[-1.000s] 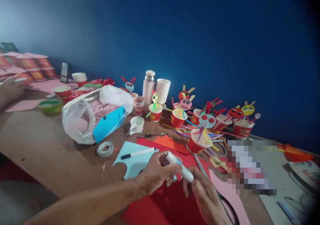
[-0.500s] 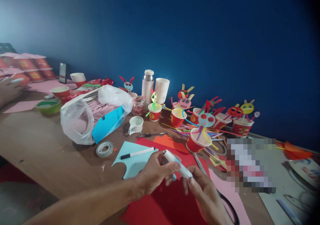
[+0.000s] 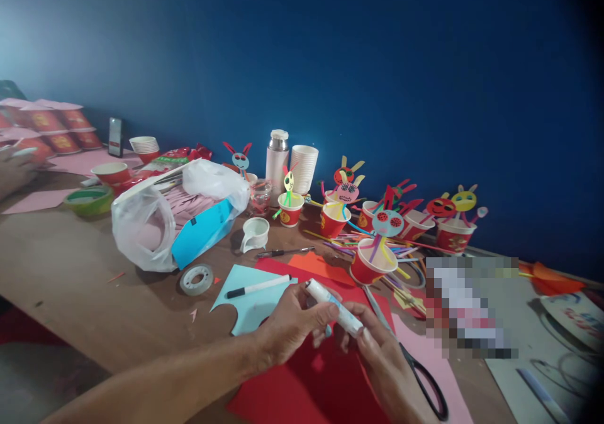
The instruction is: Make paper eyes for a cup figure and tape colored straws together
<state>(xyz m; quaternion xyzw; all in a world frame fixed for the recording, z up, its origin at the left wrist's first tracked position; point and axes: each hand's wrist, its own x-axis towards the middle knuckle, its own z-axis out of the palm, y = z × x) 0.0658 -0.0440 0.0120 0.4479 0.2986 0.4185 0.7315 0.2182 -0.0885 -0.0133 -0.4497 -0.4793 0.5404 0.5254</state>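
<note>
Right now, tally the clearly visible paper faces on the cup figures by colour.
Light blue faces: 2
Red faces: 2
Yellow faces: 2
Pink face: 1
Total: 7
Not counted: the green-and-red figure behind, its face too hidden to tell.

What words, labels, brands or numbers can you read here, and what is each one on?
None reads clearly enough to quote.
White tube in both hands: faint blue print, too blurred.
Red packet: pale lettering, too blurred.
Stacked red cups at far left: gold marks, too blurred.
Round plate at far right: red and blue marks, possibly writing, unreadable.
Upright phone-like device: marks too small.
</note>
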